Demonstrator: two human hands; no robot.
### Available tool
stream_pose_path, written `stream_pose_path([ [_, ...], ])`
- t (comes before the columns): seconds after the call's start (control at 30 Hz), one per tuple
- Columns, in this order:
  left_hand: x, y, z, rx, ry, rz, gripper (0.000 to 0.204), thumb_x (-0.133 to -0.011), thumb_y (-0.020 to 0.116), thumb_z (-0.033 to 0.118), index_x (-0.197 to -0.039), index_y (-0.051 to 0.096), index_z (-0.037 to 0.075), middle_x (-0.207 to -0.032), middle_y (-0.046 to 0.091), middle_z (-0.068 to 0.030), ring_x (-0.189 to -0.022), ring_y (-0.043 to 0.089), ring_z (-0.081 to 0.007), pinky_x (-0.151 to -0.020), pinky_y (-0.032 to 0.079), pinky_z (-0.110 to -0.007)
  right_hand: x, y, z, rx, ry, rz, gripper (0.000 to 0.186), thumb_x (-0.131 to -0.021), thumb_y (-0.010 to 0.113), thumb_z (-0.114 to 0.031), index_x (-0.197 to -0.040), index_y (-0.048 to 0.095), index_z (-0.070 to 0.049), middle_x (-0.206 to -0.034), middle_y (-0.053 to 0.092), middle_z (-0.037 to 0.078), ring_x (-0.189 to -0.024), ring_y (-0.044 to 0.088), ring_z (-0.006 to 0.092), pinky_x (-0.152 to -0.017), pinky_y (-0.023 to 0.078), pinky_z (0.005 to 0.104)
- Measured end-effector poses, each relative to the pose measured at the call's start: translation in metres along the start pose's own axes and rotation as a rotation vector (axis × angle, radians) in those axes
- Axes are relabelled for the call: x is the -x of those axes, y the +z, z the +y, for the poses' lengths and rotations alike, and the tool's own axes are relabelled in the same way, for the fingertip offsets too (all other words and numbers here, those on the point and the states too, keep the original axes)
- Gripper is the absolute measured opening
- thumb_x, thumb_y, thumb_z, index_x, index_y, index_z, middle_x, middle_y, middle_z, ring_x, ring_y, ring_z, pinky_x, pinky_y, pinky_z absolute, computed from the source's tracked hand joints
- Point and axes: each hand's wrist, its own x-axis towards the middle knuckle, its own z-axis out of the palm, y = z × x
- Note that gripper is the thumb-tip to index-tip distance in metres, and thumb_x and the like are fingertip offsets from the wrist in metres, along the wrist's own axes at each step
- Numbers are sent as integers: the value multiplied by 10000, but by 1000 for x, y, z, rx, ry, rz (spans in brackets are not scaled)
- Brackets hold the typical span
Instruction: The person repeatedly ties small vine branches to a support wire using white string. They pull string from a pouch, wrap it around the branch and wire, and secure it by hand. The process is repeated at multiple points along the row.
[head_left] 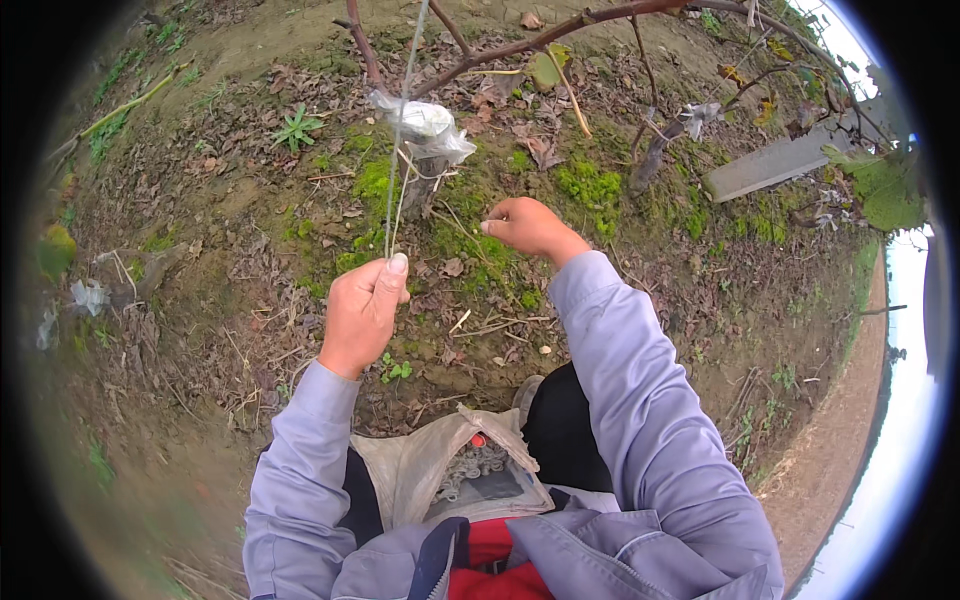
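My left hand [365,315] is closed on a pale string [402,205], beside a thin grey line running straight up past a stump [428,180] wrapped in white plastic [428,125]. My right hand [530,230] is to its right and slightly higher, fingers curled toward the stump; whatever is between its fingertips is too small to make out. Below both hands, an open cloth pouch [390,450] at my waist holds several small pale rings or clips [465,470] and a red item.
Bare vine branches [520,45] arch across the top. A second plastic-wrapped stem [655,155] and a grey slanted concrete beam [760,165] stand to the right, near green leaves [880,195]. Dry leaves and moss [590,190] cover the soil. A path [820,450] runs along the far right.
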Motion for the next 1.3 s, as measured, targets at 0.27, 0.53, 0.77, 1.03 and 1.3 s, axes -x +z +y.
stream_pose_path([
  [0.27, 61, -47, -45, -1126, -317, -546, 490, -914, 724, 482, -1176, 713, 67, -1052, 751, -218, -980, 728, -407, -865, 577, -510, -26, 33, -7, -46, -48, -17, 380, -908, 739, -403, -1088, 800, -74, -1038, 775, 193, -985, 728, 369, -893, 563, 453],
  [0.53, 53, -76, -45, -905, -60, 200, 913, -760, 887, 236, -1551, 448, 115, -1477, 521, -166, -1302, 575, -387, -1035, 533, -479, -39, 70, 14, 81, 48, -128, 424, -893, 714, -437, -1056, 801, -56, -972, 773, 193, -938, 741, 371, -888, 569, 462],
  [0.77, 50, -80, -47, -733, -102, 424, 961, -779, 875, 221, -1574, 371, 26, -1541, 403, -256, -1424, 439, -436, -1173, 418, -476, -60, 81, 17, 82, -17, 13, 392, -900, 734, -441, -977, 804, -63, -854, 765, 171, -797, 735, 337, -770, 564, 454],
  [1.03, 65, -81, -49, -668, -74, 403, 920, -809, 849, 258, -1564, 376, 30, -1449, 482, -260, -1325, 520, -456, -1103, 466, -487, 32, -25, -141, -664, -532, 614, 201, -942, 760, -207, -966, 763, -7, -804, 703, 57, -687, 625, 117, -641, 497, 298],
  [1.3, 162, -87, -56, -1054, 20, -270, 662, -1001, 589, 405, -1600, 426, 175, -1481, 568, -232, -1252, 661, -334, -1048, 522, -559, 120, -160, -255, -417, -1080, 1160, 225, -950, 733, -91, -1156, 726, -1, -985, 674, 76, -732, 602, 128, -673, 501, 285],
])
